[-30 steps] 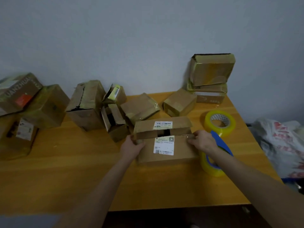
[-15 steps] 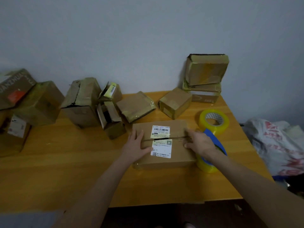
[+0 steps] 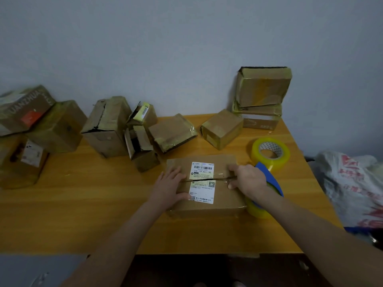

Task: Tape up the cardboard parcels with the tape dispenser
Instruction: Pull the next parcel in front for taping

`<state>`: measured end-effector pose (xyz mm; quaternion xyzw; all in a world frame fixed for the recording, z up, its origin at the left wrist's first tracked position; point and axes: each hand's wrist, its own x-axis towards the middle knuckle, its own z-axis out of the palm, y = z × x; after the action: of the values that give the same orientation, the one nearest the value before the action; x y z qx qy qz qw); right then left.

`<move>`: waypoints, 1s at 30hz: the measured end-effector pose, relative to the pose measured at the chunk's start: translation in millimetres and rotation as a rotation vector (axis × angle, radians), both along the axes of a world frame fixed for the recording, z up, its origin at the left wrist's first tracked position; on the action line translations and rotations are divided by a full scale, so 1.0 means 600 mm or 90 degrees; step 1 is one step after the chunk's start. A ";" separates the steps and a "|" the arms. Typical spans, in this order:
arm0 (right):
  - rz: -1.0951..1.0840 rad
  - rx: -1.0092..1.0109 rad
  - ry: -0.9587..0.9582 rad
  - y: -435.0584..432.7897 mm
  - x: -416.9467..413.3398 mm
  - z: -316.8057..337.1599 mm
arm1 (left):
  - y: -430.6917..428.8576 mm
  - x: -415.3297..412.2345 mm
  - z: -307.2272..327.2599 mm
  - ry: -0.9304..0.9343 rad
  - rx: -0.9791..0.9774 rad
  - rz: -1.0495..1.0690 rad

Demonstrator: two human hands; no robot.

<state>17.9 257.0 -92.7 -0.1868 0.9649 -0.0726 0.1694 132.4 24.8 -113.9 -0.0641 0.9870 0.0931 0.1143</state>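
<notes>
Parcel (image 3: 204, 183): flaps shut, seam seemingly untaped.
Left grip (image 3: 171, 184): fingers apart, pressing flat.
Right grip (image 3: 246, 180): on seam; clasp impossible to tell.
Dispenser (image 3: 269, 179): not yet taken up.

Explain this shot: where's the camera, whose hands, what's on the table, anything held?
No machine here: a person works bare-handed, and the camera sits on their head, looking down. The left hand and right hand lie on a brown cardboard parcel with a white label, pressing its flaps shut; neither seems to grip anything. A blue tape dispenser with a yellow roll lies beside the right wrist, a spare yellow tape roll behind it. More cardboard boxes stand along the wall on the wooden table.
</notes>
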 end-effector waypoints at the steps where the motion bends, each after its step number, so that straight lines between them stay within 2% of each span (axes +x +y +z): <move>1: 0.000 0.002 0.002 0.000 0.000 0.001 | 0.001 -0.001 0.001 -0.008 -0.005 -0.011; 7: 0.030 0.096 0.054 -0.009 0.000 0.011 | 0.025 -0.011 0.010 -0.139 -0.090 -0.101; 11: 0.074 0.075 0.046 -0.022 -0.018 0.022 | 0.034 -0.009 0.008 -0.119 -0.071 -0.089; 14: 0.131 0.015 -0.016 -0.048 -0.037 0.021 | 0.031 -0.012 0.008 -0.121 -0.082 -0.089; 19: 0.147 0.011 -0.104 -0.064 -0.053 -0.005 | 0.032 -0.005 -0.001 -0.107 -0.071 -0.107; 25: 0.160 -0.027 -0.094 -0.058 -0.054 -0.012 | 0.030 0.016 -0.019 -0.070 -0.073 -0.113; 30: 0.165 -0.020 -0.101 -0.046 -0.037 -0.007 | 0.024 0.017 -0.013 -0.091 -0.059 -0.124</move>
<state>-4.5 229.4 -96.6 -0.3063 0.9150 -0.0800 0.2501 142.5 39.3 -121.8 0.0202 0.9811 0.0314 0.1897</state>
